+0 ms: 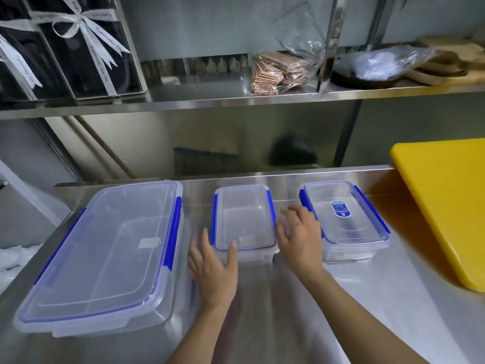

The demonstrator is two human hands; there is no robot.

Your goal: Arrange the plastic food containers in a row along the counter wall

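Observation:
Three clear plastic containers with blue clips stand side by side on the steel counter (301,298), their far ends near the back wall. The large container (110,250) is on the left, a small container (244,219) in the middle, and a small container with a blue label (343,214) on the right. My left hand (212,269) lies spread at the middle container's near left corner, thumb touching its front edge. My right hand (299,232) is spread flat between the middle and right containers, fingers beside the middle one. Neither hand holds anything.
A yellow cutting board (446,206) lies on the counter at the right. Above, a steel shelf (236,99) carries dark gift boxes with white ribbons (65,48), a bag of brown packets (278,74), and plates under plastic wrap (380,67).

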